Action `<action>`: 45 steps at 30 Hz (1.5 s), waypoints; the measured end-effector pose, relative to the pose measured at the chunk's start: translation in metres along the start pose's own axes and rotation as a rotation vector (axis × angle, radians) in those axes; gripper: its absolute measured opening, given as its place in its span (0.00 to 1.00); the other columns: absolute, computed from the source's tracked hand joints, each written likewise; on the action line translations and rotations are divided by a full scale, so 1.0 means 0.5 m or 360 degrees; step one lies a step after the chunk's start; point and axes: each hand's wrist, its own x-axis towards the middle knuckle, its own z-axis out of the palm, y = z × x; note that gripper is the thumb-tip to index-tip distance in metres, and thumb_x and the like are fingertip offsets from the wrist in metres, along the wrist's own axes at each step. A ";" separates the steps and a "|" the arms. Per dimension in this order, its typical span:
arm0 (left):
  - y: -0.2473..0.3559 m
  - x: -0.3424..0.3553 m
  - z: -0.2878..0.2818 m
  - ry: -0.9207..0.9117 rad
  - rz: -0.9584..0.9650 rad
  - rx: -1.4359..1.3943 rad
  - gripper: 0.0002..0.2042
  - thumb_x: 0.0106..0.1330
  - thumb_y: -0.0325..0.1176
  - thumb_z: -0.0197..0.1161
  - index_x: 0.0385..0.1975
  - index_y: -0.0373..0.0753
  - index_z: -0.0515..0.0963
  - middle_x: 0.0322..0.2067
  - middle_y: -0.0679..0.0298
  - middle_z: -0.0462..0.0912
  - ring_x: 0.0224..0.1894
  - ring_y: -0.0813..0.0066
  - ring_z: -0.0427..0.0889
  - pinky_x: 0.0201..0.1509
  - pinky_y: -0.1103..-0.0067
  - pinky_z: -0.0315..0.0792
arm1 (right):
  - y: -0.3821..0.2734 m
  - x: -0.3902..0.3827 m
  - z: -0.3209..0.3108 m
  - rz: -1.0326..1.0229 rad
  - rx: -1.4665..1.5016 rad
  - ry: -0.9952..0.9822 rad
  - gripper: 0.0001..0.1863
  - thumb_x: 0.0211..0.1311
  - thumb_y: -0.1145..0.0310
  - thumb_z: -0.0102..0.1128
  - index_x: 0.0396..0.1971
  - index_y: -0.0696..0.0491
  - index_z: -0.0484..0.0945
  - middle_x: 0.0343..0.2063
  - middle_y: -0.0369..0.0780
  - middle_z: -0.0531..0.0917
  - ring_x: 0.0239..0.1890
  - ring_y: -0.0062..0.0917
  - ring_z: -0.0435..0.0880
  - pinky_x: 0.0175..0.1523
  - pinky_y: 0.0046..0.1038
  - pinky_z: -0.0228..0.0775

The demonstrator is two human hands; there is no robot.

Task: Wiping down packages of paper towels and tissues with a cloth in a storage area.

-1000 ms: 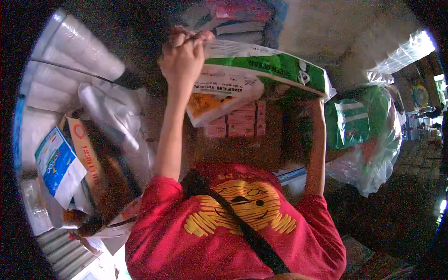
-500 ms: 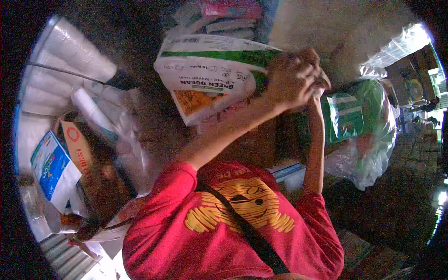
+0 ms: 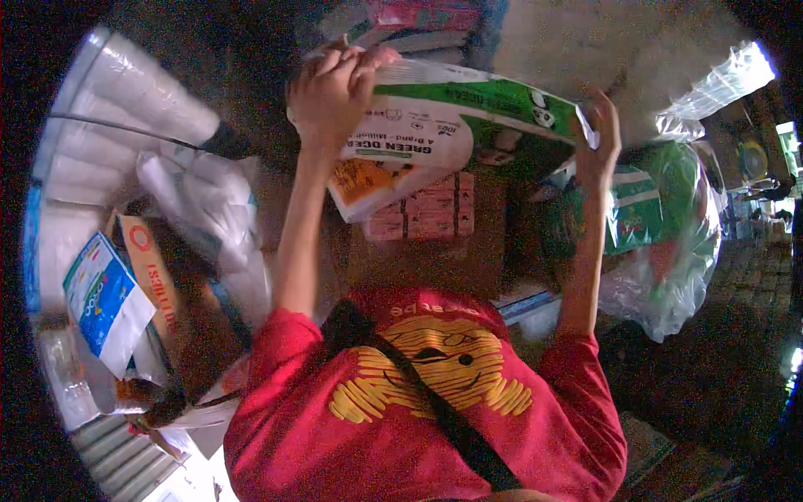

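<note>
A white and green printed package (image 3: 427, 134) with an orange patch and a panda picture is held up in front of me, at the top middle of the view. My left hand (image 3: 335, 96) has its fingers curled over the package's upper left end. My right hand (image 3: 598, 138) grips the right end, its fingers bent round the edge. Under the package, pink packs (image 3: 418, 222) sit on a brown cardboard surface (image 3: 427, 268), partly hidden by it.
Stacked packs (image 3: 427, 25) stand beyond. At left are wrapped white rolls (image 3: 109, 84), a loose plastic bundle (image 3: 201, 201), a carton (image 3: 146, 268) and a blue-white package (image 3: 104, 297). At right lies a green pack in clear plastic (image 3: 636, 217); a distant person (image 3: 774, 191) is at the edge.
My left hand has moved from the package's right end back to its left end since half a second ago. My right hand is higher on the right end and more visible.
</note>
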 end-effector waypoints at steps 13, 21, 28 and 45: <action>0.274 0.050 0.085 0.0100 0.0274 -0.1188 0.25 0.39 0.21 0.61 0.41 0.44 0.62 0.32 0.59 0.70 0.33 0.61 0.74 0.31 0.70 0.71 | -0.034 0.006 0.097 0.0460 0.0892 -0.0160 0.26 0.55 0.75 0.53 0.55 0.54 0.57 0.51 0.42 0.67 0.54 0.29 0.65 0.59 0.28 0.55; 0.260 0.057 0.077 -0.0648 0.0661 -0.1227 0.22 0.40 0.27 0.61 0.40 0.41 0.66 0.34 0.56 0.74 0.40 0.57 0.73 0.44 0.67 0.68 | 0.002 -0.010 0.086 0.0265 0.0516 -0.0395 0.27 0.46 0.73 0.61 0.49 0.57 0.63 0.44 0.39 0.73 0.46 0.23 0.71 0.50 0.25 0.64; 0.126 0.010 0.044 -0.0419 0.0669 -0.0493 0.37 0.36 0.53 0.67 0.50 0.46 0.65 0.46 0.60 0.69 0.49 0.62 0.69 0.48 0.68 0.68 | -0.062 -0.008 0.103 -0.0185 -0.0828 -0.0118 0.22 0.42 0.65 0.62 0.41 0.55 0.70 0.35 0.44 0.74 0.38 0.39 0.75 0.42 0.32 0.67; 0.178 0.007 0.035 -0.0517 0.0690 -0.0300 0.16 0.51 0.24 0.52 0.42 0.40 0.69 0.38 0.63 0.73 0.43 0.64 0.70 0.45 0.67 0.61 | -0.059 -0.061 0.004 -0.0069 -0.0715 -0.0087 0.23 0.34 0.74 0.62 0.39 0.56 0.74 0.43 0.45 0.73 0.47 0.36 0.73 0.50 0.31 0.66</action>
